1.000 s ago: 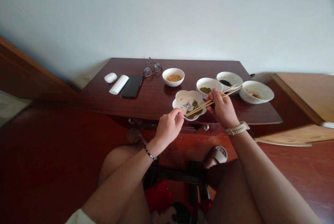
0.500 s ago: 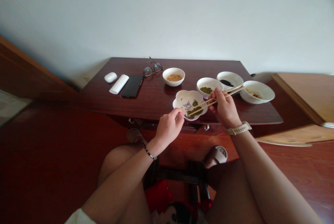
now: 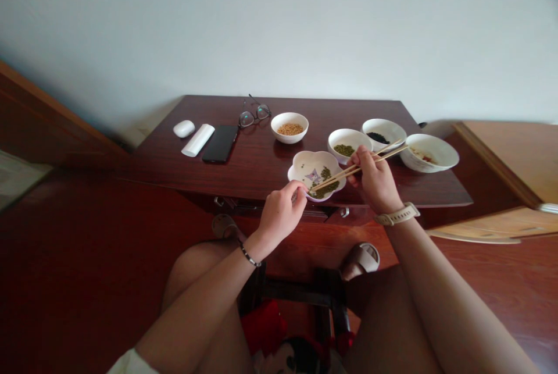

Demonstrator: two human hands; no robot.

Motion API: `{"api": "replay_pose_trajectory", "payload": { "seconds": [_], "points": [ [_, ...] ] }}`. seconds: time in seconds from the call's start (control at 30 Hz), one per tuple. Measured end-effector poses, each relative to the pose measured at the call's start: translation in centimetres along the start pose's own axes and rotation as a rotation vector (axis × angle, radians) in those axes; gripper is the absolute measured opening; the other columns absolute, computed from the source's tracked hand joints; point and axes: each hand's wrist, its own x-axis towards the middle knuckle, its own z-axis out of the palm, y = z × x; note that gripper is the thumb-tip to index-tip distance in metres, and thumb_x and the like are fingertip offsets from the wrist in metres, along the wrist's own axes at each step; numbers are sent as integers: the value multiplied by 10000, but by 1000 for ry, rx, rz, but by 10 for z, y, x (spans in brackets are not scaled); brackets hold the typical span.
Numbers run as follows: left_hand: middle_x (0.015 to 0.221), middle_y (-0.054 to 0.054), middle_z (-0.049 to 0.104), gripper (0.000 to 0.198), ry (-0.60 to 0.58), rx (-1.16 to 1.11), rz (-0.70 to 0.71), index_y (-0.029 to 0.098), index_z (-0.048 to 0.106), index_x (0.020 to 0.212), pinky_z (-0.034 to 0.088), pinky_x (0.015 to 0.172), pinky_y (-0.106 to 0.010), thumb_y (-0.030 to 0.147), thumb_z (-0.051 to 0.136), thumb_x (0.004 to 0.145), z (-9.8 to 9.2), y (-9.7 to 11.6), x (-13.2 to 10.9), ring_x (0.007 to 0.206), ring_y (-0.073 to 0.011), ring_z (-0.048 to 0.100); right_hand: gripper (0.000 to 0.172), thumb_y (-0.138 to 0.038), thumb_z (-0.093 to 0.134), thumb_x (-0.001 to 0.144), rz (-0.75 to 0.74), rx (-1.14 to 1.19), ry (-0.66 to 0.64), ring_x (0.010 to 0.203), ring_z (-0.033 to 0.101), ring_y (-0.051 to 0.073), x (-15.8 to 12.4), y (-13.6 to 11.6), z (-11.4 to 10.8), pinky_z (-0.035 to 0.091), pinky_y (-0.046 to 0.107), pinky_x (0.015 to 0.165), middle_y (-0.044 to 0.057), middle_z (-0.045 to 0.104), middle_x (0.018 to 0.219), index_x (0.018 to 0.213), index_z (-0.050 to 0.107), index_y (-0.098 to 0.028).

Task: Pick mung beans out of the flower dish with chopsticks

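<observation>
My left hand (image 3: 283, 211) pinches the near left rim of a flower-shaped bowl (image 3: 303, 160) at the table's front edge. Green beans (image 3: 325, 188) lie mostly in the right half of this bowl, beside a cartoon print. In my right hand (image 3: 374, 179) is a pair of chopsticks (image 3: 342, 173), their tips together among the beans near my left fingers. Just behind the right hand stands a white bowl (image 3: 340, 135) with green beans in it. Another white bowl (image 3: 379, 124), holding dark beans, touches or nearly touches it.
A larger bowl (image 3: 444, 153) with some reddish bits stands at the table's right end. Farther left are a bowl of yellow beans (image 3: 290, 136), eyeglasses (image 3: 255, 116), a black phone (image 3: 221, 143), a white long case (image 3: 198, 140) and a small white case (image 3: 183, 128). A wall rises behind.
The chopstick tips have come together and shifted slightly within the flower-shaped bowl. My left hand keeps its hold on the rim.
</observation>
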Motion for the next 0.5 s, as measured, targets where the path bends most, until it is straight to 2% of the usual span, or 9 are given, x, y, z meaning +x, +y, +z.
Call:
{"api": "replay_pose_trajectory", "payload": {
  "seconds": [0.33, 0.5],
  "points": [
    [986, -31, 852, 216, -3, -4, 0, 244, 751, 1049, 558, 770, -294, 230, 538, 1080, -1, 1, 0, 790, -198, 793, 530, -719, 629, 1005, 8, 1, -30, 482, 470, 117, 1, 4, 0, 329, 276, 427, -21, 516, 653, 782, 524, -250],
    [950, -29, 848, 220, -7, 10, -5, 235, 755, 1043, 539, 723, -287, 230, 537, 1079, -1, 1, 0, 697, -178, 756, 517, -708, 659, 993, 26, 14, -36, 480, 464, 120, 0, 4, 2, 313, 276, 424, -20, 528, 634, 787, 530, -252]
  ]
}}
